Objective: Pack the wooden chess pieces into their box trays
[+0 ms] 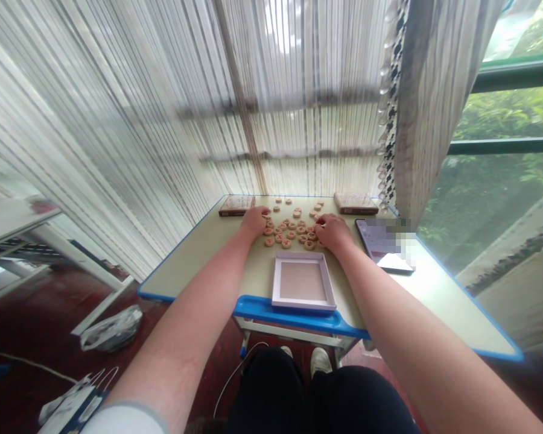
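Note:
Round wooden Chinese chess pieces [291,235] lie in a loose cluster on the pale table, their faces marked with red or dark characters. My left hand [255,222] curves around the cluster's left side, fingertips touching or very close to pieces there. On the opposite side my right hand [335,231] is cupped, with bent, parted fingers against the right-hand pieces. Neither hand visibly lifts a piece, though the fingertips are partly hidden. Just in front of the cluster is a shallow, open box tray [303,282] with pale walls and a brown bottom.
Two flat boxes, a left one [237,205] and a right one [355,203], lie at the table's back. A phone [380,244] rests right of my right hand. The table [185,265] has a blue edge. Striped curtains [298,120] hang behind; plastic bags [111,328] are on the floor.

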Tool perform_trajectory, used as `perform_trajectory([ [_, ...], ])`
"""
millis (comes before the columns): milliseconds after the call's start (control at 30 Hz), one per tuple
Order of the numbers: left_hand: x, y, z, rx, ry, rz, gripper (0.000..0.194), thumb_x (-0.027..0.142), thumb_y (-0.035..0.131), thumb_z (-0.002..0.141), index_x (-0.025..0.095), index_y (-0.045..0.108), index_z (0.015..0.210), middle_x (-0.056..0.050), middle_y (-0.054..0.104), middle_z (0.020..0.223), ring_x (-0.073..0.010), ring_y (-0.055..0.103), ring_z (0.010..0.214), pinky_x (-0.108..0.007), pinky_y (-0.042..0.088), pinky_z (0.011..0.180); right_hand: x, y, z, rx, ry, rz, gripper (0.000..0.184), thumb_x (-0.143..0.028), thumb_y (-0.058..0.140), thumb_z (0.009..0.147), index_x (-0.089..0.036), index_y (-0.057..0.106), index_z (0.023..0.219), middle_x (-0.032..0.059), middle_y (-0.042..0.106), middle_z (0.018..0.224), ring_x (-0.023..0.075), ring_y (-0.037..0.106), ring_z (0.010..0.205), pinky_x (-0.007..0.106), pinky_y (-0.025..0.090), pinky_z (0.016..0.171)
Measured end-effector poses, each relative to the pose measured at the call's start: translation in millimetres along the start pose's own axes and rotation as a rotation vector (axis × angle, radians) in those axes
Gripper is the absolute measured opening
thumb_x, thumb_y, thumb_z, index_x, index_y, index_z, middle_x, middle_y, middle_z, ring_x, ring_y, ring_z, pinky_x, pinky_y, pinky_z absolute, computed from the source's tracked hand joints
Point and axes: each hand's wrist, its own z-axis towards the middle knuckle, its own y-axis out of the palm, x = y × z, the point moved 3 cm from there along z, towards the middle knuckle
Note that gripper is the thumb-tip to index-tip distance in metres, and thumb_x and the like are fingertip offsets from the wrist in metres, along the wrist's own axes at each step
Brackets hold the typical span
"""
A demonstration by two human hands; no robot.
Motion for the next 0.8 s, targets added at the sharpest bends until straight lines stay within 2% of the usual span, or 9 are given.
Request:
perform_trajectory([
  [100, -6.0, -0.3, 1.6, -0.004, -0.063, -0.066, 0.041, 0.005, 0.048, 0.069, 0.014, 0.068, 0.104, -0.006, 0.071, 0.097, -0.0157, 0.064, 0.095, -0.024, 0.047, 0.086, 0.2, 1.4, 0.3, -0.014, -0.021, 0.017, 0.039, -0.035, 0.043, 0.085, -0.023, 0.061, 0.117, 0.0062, 0.059, 0.122, 0.0241, 0.052, 0.106, 0.034, 0.037, 0.091],
  [167, -8.6, 1.1, 2.6, 0.012, -0.082, -0.088, 0.042, 0.005, 0.047, 0.068, 0.015, 0.069, 0.103, -0.005, 0.071, 0.096, -0.0154, 0.064, 0.095, -0.024, 0.047, 0.086, 0.2, 6.1, 2.3, -0.064, -0.063, 0.009, 0.038, -0.036, 0.040, 0.087, -0.025, 0.063, 0.116, 0.0042, 0.058, 0.125, 0.0242, 0.051, 0.109, 0.035, 0.036, 0.094],
  [267, -12.4, 2.8, 3.9, 0.059, -0.101, -0.107, 0.042, 0.005, 0.047, 0.068, 0.014, 0.068, 0.103, -0.006, 0.071, 0.097, -0.0157, 0.064, 0.094, -0.025, 0.047, 0.086, 3.0, 12.2, 6.2, -0.090, -0.058, 0.000, 0.031, -0.029, 0.046, 0.083, -0.025, 0.069, 0.103, 0.0040, 0.062, 0.119, 0.0233, 0.051, 0.111, 0.035, 0.035, 0.096],
  [433, -15.8, -0.5, 4.8, 0.114, -0.148, -0.030, 0.040, 0.007, 0.044, 0.075, 0.013, 0.064, 0.108, -0.009, 0.069, 0.105, -0.0173, 0.062, 0.100, -0.027, 0.045, 0.091, 6.7, 10.0, 9.2, 0.034, -0.061, 0.156, 0.035, -0.013, 0.048, 0.076, -0.019, 0.069, 0.102, 0.0068, 0.068, 0.104, 0.0185, 0.058, 0.098, 0.029, 0.040, 0.091],
  [533, -11.7, 2.3, 6.6, 0.016, -0.096, 0.079, 0.041, 0.014, 0.039, 0.083, 0.011, 0.058, 0.119, -0.013, 0.060, 0.121, -0.0203, 0.054, 0.115, -0.030, 0.040, 0.099, 7.3, 6.7, 8.9, 0.107, -0.070, 0.276, 0.041, -0.006, 0.048, 0.069, -0.017, 0.068, 0.104, 0.0063, 0.068, 0.094, 0.0161, 0.060, 0.086, 0.026, 0.044, 0.083],
  [633, -5.4, 10.0, 8.2, -0.110, -0.022, 0.128, 0.049, 0.035, 0.031, 0.091, 0.011, 0.045, 0.132, -0.013, 0.045, 0.138, -0.0238, 0.042, 0.127, -0.038, 0.032, 0.106, 6.1, 6.0, 8.0, 0.097, -0.073, 0.346, 0.038, -0.007, 0.050, 0.066, -0.017, 0.070, 0.096, 0.0050, 0.069, 0.088, 0.0160, 0.061, 0.081, 0.027, 0.046, 0.079],
  [700, -1.7, 15.1, 7.7, -0.184, 0.018, 0.159, 0.057, 0.049, 0.024, 0.091, 0.016, 0.041, 0.135, -0.011, 0.039, 0.143, -0.0260, 0.037, 0.131, -0.043, 0.028, 0.107, 6.1, 3.7, 6.9, 0.113, -0.061, 0.394, 0.037, -0.008, 0.048, 0.066, -0.017, 0.071, 0.093, 0.0038, 0.069, 0.085, 0.0157, 0.061, 0.078, 0.027, 0.047, 0.077],
  [800, 1.9, 18.2, 5.6, -0.218, 0.058, 0.207, 0.063, 0.057, 0.019, 0.089, 0.020, 0.042, 0.134, -0.011, 0.040, 0.142, -0.0276, 0.038, 0.130, -0.046, 0.028, 0.105, 9.4, -3.0, 5.1, 0.176, -0.015, 0.426, 0.038, -0.009, 0.044, 0.068, -0.017, 0.070, 0.095, 0.0042, 0.069, 0.083, 0.0162, 0.061, 0.076, 0.028, 0.047, 0.075],
])
